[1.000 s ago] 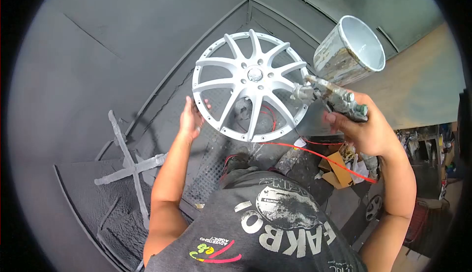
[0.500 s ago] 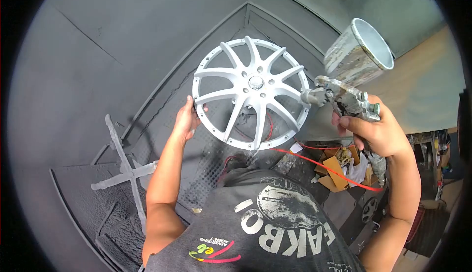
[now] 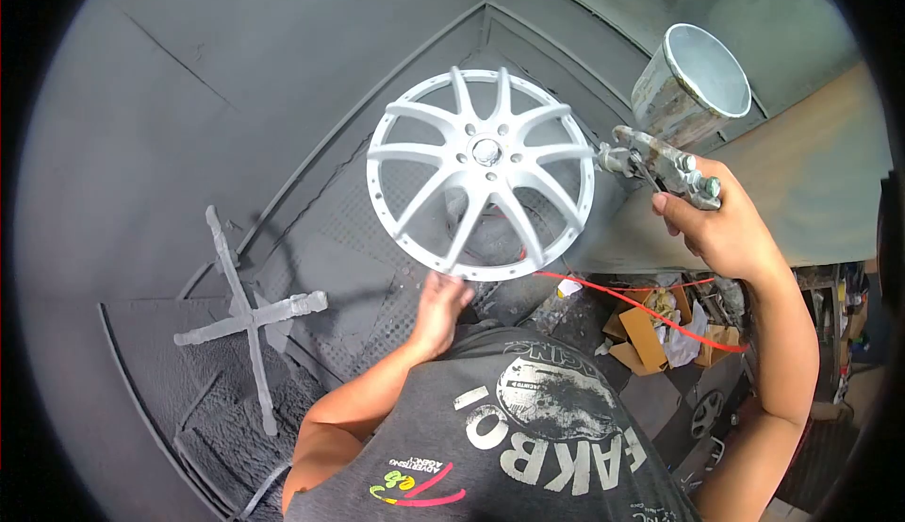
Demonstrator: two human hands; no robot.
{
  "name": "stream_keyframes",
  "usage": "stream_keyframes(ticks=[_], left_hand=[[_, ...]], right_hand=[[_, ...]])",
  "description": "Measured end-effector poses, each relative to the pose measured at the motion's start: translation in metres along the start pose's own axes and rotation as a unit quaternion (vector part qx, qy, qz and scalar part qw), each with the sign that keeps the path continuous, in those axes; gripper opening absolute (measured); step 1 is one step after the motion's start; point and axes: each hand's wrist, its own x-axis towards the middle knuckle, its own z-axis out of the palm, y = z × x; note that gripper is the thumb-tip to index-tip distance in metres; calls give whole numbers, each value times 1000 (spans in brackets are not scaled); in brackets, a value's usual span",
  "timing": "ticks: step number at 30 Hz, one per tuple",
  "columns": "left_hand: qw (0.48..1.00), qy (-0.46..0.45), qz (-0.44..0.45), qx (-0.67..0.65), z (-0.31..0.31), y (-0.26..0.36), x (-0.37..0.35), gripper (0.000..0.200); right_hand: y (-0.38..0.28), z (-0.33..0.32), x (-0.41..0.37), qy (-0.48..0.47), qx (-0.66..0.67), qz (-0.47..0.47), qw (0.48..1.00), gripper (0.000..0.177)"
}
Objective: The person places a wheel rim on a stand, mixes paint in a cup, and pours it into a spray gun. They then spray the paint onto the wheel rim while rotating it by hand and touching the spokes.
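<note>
A white multi-spoke wheel rim (image 3: 486, 152) faces up in front of me, its spokes slightly blurred. My left hand (image 3: 443, 310) is at its lower edge, fingers closed on the rim and partly hidden by it. On the right, my right hand (image 3: 721, 225) grips a paint-spattered spray gun (image 3: 665, 162), with its nozzle pointing left close to the wheel's right edge. A large paint cup (image 3: 660, 98) sits on top of the gun, pale inside. Whatever supports the wheel underneath is mostly hidden.
A red hose (image 3: 641, 309) runs below the wheel to the right. A grey cross-shaped stand (image 3: 249, 318) is at left. Open cardboard boxes (image 3: 643, 338) with litter lie lower right, near another wheel (image 3: 707, 413). Grey walls (image 3: 283, 60) enclose the far side.
The wheel has turned, and its spokes sit at different angles. My left hand has moved from its left edge round to the bottom. The spray gun has shifted slightly and tilted.
</note>
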Motion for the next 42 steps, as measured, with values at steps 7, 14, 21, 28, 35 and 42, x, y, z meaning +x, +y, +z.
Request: stream_keyframes(ticks=[7, 14, 21, 28, 35, 42], left_hand=[[998, 9, -1, 69, -46, 25, 29, 43], [997, 67, -13, 17, -10, 67, 17, 44], [988, -64, -89, 106, 12, 9, -11, 49], [993, -33, -99, 57, -3, 18, 1, 35], [982, -18, -152, -112, -5, 3, 11, 22], [956, -20, -221, -194, 24, -25, 28, 19]], right_hand=[[14, 0, -5, -45, 2, -7, 999, 34], [-9, 4, -1, -106, 48, -5, 993, 29], [14, 5, 6, 41, 5, -90, 995, 37], [6, 3, 4, -75, -3, -56, 996, 38], [17, 28, 12, -33, 58, -202, 977, 30], [14, 8, 13, -36, 12, -124, 992, 34]])
